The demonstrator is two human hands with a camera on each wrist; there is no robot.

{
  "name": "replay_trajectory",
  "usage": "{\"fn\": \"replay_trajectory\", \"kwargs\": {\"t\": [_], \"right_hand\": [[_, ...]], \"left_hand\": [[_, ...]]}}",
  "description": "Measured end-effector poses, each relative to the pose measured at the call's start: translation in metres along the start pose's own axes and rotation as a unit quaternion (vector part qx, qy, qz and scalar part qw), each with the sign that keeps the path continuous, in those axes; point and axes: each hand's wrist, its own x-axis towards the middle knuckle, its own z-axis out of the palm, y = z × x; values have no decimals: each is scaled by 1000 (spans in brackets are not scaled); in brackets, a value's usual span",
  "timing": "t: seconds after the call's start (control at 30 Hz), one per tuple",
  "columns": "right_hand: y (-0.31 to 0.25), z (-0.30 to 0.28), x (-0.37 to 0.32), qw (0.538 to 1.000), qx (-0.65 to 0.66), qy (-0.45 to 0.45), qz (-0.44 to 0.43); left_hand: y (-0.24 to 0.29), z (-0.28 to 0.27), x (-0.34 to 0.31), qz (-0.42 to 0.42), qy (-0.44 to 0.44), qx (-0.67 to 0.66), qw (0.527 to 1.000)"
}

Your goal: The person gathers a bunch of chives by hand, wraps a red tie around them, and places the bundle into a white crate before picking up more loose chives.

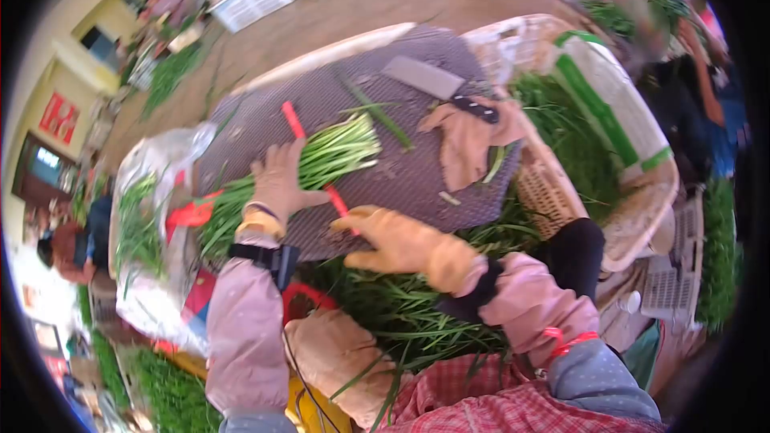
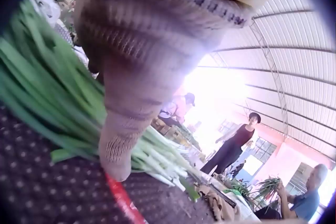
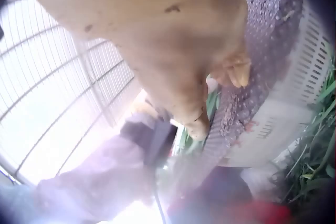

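Observation:
A bundle of chives (image 1: 341,147) with pale cut ends lies on a dark textured mat (image 1: 265,84). My gloved left hand (image 1: 278,180) rests across it, fingers spread and thumb stretched out; in the left wrist view the thumb tip (image 2: 116,169) presses beside the stalks. A red strip (image 1: 292,119) runs beneath the bundle, and its near end reaches my right hand. That right hand (image 1: 397,242), in a yellow glove, is at the mat's near edge, its thumb apart from the fingers. In the right wrist view the glove (image 3: 173,50) hides part of the mat.
A cleaver (image 1: 423,77) and a brown cloth (image 1: 461,144) lie on the mat's far right. To the right is a crate (image 1: 545,192) of greens. Loose greens (image 1: 401,305) lie below the mat. A plastic bag (image 1: 148,160) is at left. Other people sit and stand around.

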Motion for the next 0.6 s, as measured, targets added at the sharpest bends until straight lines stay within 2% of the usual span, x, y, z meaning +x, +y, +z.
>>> {"fn": "replay_trajectory", "kwargs": {"t": [0.03, 0.1, 0.2, 0.23, 0.33, 0.37, 0.4, 0.43, 0.47, 0.57, 0.6], "right_hand": [[0, -8, 0, 1000, 16, 24, -4], [22, -15, 1, 999, -20, 46, 1], [41, -22, 16, 968, -201, 141, 45], [44, -24, 26, 968, -201, 141, 42], [48, -20, 58, 907, -412, 77, 44], [44, -14, 69, 865, -493, 3, 95], [45, -13, 73, 855, -517, 2, 35], [52, -7, 80, 849, -528, -2, 23], [55, -6, 84, 864, -502, 31, -8], [55, -11, 83, 876, -477, -49, -49], [45, -16, 79, 859, -504, -78, -45]], "left_hand": [[-8, 12, -4, -20, -5, 6, 1000], [-17, 39, -1, 0, 66, -70, 995], [-12, 29, 1, -17, 20, -60, 998], [-15, 32, 2, -19, 22, -59, 998], [-17, 39, 1, -1, 57, -82, 995], [-17, 39, -1, 7, 60, -90, 994], [-16, 38, 1, 24, 69, -100, 992], [-15, 39, 1, 7, 63, -95, 993], [-16, 43, 1, -4, 62, -87, 994], [-19, 54, -1, -2, 78, -106, 991], [-22, 57, -1, -4, 75, -97, 992]]}}
